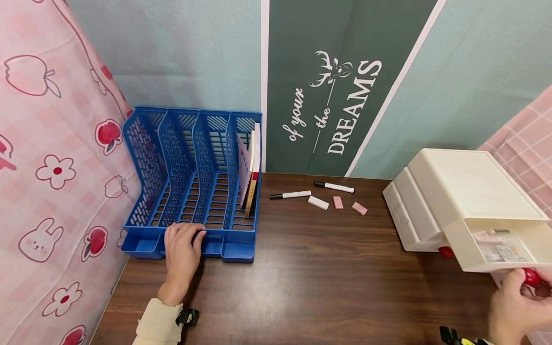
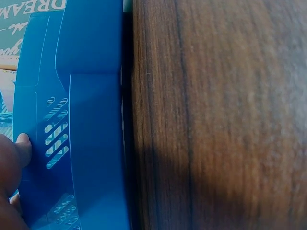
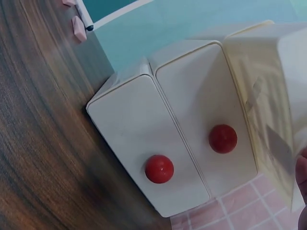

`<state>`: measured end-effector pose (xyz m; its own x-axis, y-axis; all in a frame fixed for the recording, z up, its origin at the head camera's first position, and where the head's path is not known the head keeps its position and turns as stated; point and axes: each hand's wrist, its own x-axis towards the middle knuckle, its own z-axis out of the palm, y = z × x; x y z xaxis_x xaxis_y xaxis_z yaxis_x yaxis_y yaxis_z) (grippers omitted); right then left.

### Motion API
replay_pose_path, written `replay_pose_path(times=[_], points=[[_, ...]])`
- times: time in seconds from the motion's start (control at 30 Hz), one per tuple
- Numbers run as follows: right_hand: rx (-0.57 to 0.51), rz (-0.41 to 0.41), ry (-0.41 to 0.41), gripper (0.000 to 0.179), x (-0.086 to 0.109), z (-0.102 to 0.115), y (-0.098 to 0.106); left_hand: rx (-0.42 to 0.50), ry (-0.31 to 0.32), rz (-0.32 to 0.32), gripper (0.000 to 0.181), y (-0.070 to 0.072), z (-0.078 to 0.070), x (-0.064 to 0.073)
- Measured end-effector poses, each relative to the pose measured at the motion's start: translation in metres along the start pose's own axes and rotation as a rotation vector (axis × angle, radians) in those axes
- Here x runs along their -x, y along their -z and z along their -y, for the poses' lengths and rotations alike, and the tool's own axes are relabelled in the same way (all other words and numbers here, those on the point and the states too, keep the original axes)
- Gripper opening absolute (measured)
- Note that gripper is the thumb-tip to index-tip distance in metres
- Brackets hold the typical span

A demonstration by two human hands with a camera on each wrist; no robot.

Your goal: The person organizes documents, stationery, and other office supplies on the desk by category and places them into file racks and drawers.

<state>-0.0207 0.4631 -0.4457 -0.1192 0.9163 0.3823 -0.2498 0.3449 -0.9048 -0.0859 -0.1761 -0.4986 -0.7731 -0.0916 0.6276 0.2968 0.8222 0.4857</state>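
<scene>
My left hand [image 1: 183, 247] is at the front lip of a blue desktop file rack [image 1: 146, 233], fingers over the edge. In the left wrist view a fingertip [image 2: 24, 148] presses against the rack's slotted front wall [image 2: 53, 182]. On the right, my right hand [image 1: 517, 304] pinches the red knob [image 1: 532, 277] of the pulled-out top drawer [image 1: 461, 244] of a white drawer unit [image 1: 483, 182]. Small items [image 1: 502, 244] lie inside that drawer. The right wrist view shows the two lower drawers closed, each with a red knob [image 3: 159, 168].
A few thin books [image 1: 250, 177] stand in the rack's rightmost slot. Two markers [image 1: 295, 194], a white eraser [image 1: 318, 202] and two pink erasers [image 1: 338, 202] lie on the wooden table [image 1: 319, 287] between rack and drawers. A patterned pink curtain [image 1: 56, 143] borders the left side.
</scene>
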Motion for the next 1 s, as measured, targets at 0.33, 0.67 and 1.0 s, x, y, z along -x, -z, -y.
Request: replay_pose_path(times=[0.33, 0.67, 1.0], points=[[0.146, 0.142, 0.082, 0.028, -0.002, 0.003, -0.007, -0.040, 0.020, -0.003, 0.010, -0.001, -0.003, 0.002], [0.190, 0.177, 0.118, 0.028, 0.001, 0.013, -0.021, -0.052, 0.004, -0.028, 0.011, -0.002, -0.005, 0.003], [0.153, 0.215, 0.096, 0.027, 0.003, 0.018, -0.034, -0.051, -0.004, -0.020, 0.011, -0.002, -0.001, 0.005]])
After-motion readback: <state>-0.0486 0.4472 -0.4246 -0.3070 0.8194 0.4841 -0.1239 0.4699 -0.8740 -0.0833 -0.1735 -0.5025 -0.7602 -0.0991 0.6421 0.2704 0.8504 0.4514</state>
